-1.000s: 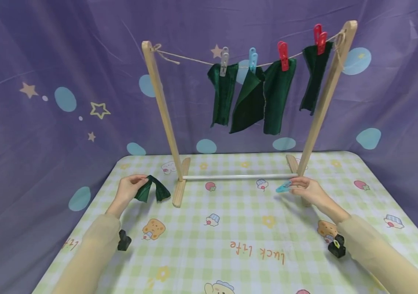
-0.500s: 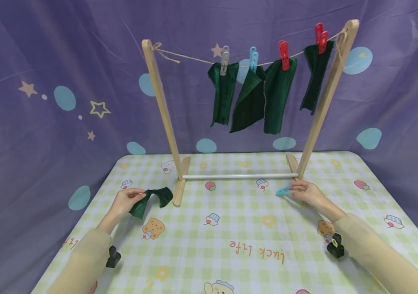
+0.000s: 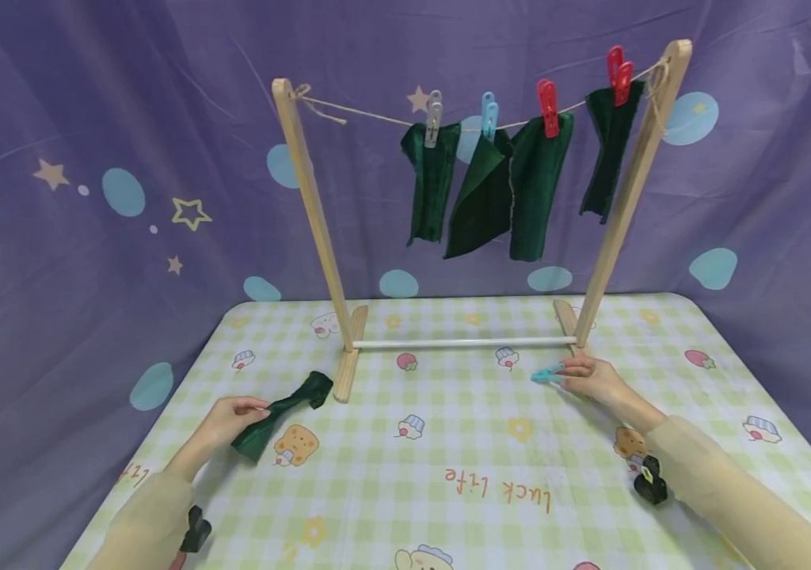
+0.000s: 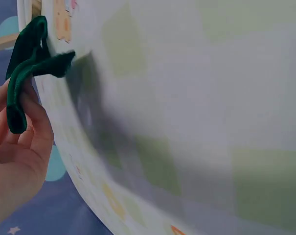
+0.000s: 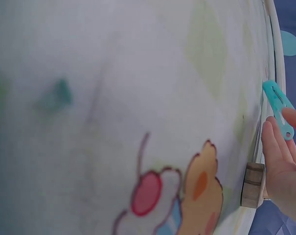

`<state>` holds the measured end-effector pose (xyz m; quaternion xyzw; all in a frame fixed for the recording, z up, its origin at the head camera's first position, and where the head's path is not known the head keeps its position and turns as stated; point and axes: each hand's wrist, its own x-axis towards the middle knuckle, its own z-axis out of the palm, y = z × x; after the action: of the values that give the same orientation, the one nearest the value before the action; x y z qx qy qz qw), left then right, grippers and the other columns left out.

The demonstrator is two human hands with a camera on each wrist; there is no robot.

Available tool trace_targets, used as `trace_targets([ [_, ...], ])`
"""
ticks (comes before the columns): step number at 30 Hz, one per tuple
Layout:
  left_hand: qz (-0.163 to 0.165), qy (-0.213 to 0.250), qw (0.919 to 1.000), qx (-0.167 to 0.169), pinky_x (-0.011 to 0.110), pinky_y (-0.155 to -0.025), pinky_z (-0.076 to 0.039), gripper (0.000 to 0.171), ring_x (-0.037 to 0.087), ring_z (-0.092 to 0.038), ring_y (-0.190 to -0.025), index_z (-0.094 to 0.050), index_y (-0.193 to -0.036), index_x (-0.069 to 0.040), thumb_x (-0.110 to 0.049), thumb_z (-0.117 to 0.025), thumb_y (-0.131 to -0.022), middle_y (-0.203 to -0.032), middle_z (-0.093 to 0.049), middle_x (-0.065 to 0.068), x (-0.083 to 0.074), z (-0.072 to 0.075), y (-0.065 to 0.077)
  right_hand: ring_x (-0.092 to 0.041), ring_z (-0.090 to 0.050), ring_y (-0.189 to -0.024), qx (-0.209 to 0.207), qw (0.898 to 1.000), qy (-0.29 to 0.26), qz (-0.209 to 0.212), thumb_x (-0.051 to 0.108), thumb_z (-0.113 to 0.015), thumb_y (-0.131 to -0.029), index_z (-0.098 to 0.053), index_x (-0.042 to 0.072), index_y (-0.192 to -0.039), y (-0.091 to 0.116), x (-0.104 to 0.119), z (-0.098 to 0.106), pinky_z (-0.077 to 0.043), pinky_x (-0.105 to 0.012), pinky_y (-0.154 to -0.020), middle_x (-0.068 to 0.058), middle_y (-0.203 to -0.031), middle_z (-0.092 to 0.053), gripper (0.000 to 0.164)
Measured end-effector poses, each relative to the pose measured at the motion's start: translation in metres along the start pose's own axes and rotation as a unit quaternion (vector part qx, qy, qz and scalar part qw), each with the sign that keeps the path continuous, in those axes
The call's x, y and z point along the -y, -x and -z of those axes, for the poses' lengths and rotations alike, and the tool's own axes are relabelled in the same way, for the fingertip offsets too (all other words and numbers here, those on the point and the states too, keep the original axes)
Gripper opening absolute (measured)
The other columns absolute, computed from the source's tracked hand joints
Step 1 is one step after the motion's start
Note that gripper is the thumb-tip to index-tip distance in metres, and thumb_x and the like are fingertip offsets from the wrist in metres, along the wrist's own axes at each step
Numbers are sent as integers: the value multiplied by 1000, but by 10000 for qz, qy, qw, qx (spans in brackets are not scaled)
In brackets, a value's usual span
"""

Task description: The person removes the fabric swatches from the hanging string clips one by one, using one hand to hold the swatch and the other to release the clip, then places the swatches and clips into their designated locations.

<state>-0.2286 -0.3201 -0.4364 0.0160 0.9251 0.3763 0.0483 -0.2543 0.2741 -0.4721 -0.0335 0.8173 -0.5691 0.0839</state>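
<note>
My left hand (image 3: 230,421) pinches a dark green cloth (image 3: 260,434) by its middle, left of the rack's left foot. One end of the cloth droops below the fingers, and the other reaches toward that foot. In the left wrist view the cloth (image 4: 23,73) is folded between thumb and fingers. Beside the rack's right foot, my right hand (image 3: 595,381) pinches a light blue clothespin (image 3: 548,373) that points left. The right wrist view shows this clothespin (image 5: 278,108) between thumb and fingers.
A wooden rack (image 3: 317,222) with a string stands at the back, a white rod (image 3: 462,343) joining its feet. Several green cloths (image 3: 539,194) hang from the string under grey, blue and red clothespins (image 3: 548,108). A checked tablecloth (image 3: 377,475) covers the table; a purple curtain (image 3: 92,95) hangs behind.
My left hand has moved toward me and slightly left with the green cloth, which now trails out lengthwise. My right hand with the blue clothespin has dropped slightly.
</note>
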Motion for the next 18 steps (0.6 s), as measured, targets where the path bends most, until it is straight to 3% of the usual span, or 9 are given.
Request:
trace_targets([
  [8, 123, -62, 9999, 99, 36, -77, -47, 25, 27, -58, -88, -63, -99, 6, -14, -61, -83, -97, -63, 19, 12, 3, 11, -1, -59, -81, -16, 9998, 169, 60, 5, -58, -83, -40, -16, -122, -1, -1, -3, -48, -18, -70, -29, -112, -54, 48],
  [13, 190, -60, 9997, 154, 25, -67, -46, 26, 17, -58, -79, -62, -97, 8, -12, -62, -82, -92, -65, 18, 21, 5, 13, -16, -61, -89, -39, 9990, 437, 3, 5, -58, -83, -40, -17, -121, -3, 0, -5, -50, -21, -71, -27, -110, -55, 47],
  [18, 399, 89, 9988, 255, 23, -57, -45, 27, 11, -55, -66, -61, -98, 10, -11, -61, -82, -84, -66, 12, 28, 5, 12, -28, -59, -94, -78, 9982, 588, -10, 5, -59, -83, -41, -17, -120, -3, 2, -7, -50, -24, -72, -26, -109, -57, 46],
])
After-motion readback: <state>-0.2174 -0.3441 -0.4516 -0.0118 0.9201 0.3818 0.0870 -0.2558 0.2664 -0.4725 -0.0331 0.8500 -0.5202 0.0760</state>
